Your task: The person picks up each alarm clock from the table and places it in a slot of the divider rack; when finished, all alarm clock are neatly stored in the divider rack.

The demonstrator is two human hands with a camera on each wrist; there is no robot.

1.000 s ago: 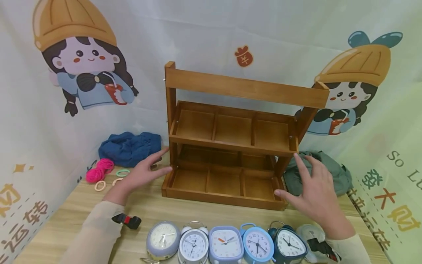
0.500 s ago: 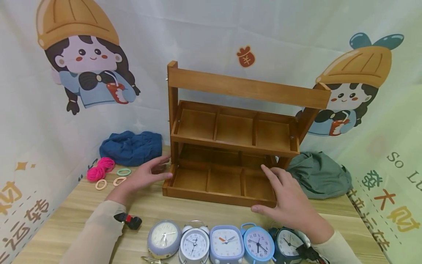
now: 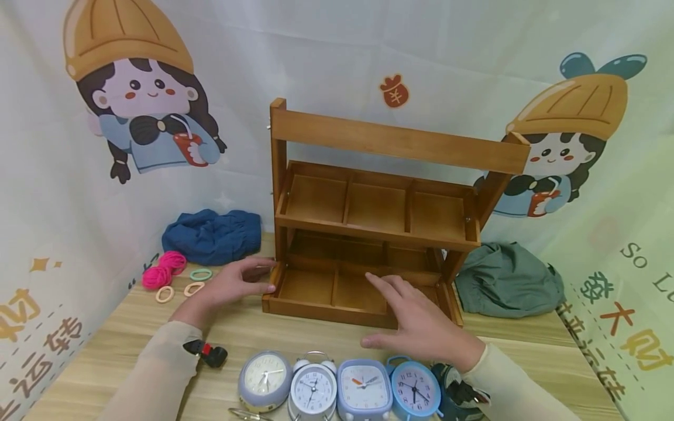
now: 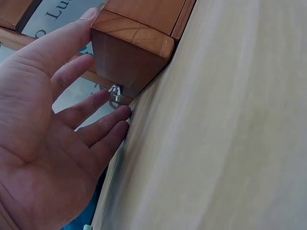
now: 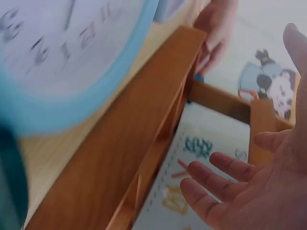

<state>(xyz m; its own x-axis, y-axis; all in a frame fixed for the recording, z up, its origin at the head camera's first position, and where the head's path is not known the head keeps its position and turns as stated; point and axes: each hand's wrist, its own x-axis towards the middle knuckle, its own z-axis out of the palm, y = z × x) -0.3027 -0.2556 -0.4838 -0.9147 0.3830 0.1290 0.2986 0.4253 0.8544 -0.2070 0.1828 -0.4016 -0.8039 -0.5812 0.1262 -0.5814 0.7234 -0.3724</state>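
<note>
A brown wooden two-tier shelf (image 3: 392, 137) stands on the table, each tier split into compartments. My left hand (image 3: 231, 289) is at the left end of its lower tier; in the left wrist view the thumb touches the wooden corner and the fingers extend along the side. My right hand (image 3: 421, 321) hovers before the lower tier, fingers spread, holding nothing. Several alarm clocks line the front: a round purple-grey clock (image 3: 265, 381), a white twin-bell clock (image 3: 313, 390), a lavender square clock (image 3: 364, 386), a blue round clock (image 3: 416, 389) and a dark clock (image 3: 446, 383), partly hidden by the right wrist.
Back left lie a blue cloth (image 3: 210, 237), pink yarn (image 3: 164, 270), a green ring (image 3: 201, 274) and pale rings (image 3: 165, 294). A grey-green cloth (image 3: 508, 280) lies right of the shelf. Near the front edge is a small metallic item (image 3: 247, 414). A printed curtain (image 3: 326, 52) hangs behind.
My right hand has moved left, from the shelf's right end to before its lower middle. The left hand has lowered slightly at the left end. The shelf and clocks stay in place.
</note>
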